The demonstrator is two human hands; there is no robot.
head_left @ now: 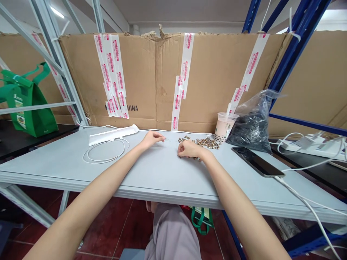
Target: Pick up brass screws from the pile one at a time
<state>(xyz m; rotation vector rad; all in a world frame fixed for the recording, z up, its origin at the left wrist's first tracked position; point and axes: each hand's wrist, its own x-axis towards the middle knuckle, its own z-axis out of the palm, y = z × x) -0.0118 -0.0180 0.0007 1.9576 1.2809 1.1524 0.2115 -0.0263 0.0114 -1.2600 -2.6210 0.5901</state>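
Observation:
On the grey table [162,173], a loose pile of small brown and gold metallic pieces [208,143] lies right of centre. My right hand [187,148] is at the pile's left edge, fingertips pinched down near the tabletop; whatever they hold is too small to name. Left of it, my left hand [153,139] hovers low over the table with thumb and fingers brought together. A faint thin clear item seems to extend from its fingertips, too small to make out. The two hands are apart.
A drink cup [224,126], a plastic bag of dark material [252,126] and a phone [257,161] stand or lie on the right. On the left are a white paper strip [114,135] and a coiled white cable [105,160]. Cardboard [141,79] walls the back.

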